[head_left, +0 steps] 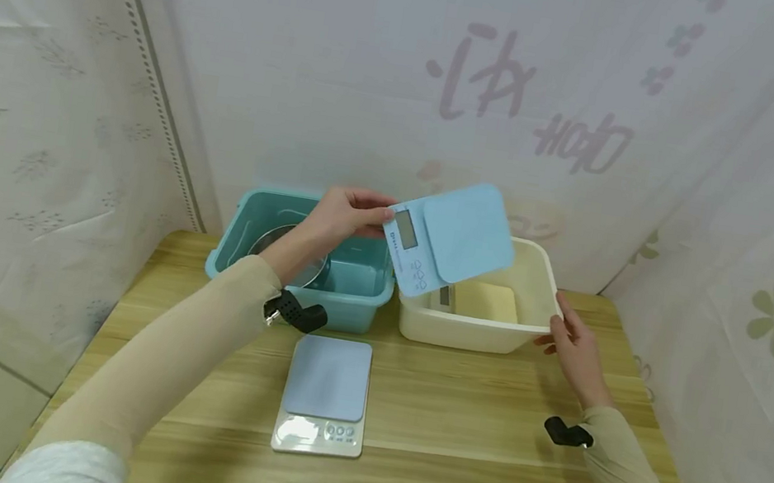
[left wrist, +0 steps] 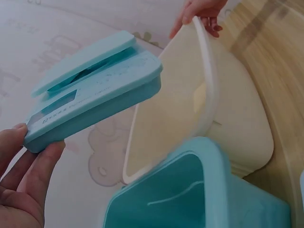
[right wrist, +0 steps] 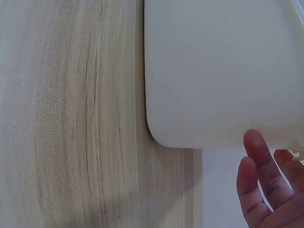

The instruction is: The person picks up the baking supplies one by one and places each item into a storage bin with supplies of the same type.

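Note:
My left hand [head_left: 343, 222] pinches one end of a light blue kitchen scale [head_left: 469, 233], thumb on the display side and fingers beneath. Tilted, the scale hangs in the air over the cream plastic basin [head_left: 459, 332]. At that basin's right corner, my right hand [head_left: 575, 349] holds the rim, with fingertips [right wrist: 254, 137] against the outer wall in the right wrist view. Inside the cream basin lies a pale yellow scale [head_left: 486, 301], partly hidden by the blue one. From the left wrist view, the blue scale [left wrist: 95, 90] shows edge-on, its platform above the body.
Left of the cream basin stands a teal basin [head_left: 350, 311] with a round metal-rimmed item [head_left: 275, 235] inside, partly behind my left arm. A white scale with a bluish platform [head_left: 327, 379] lies on the wooden table [head_left: 463, 436] in front. Patterned cloth [head_left: 346, 60] hangs behind.

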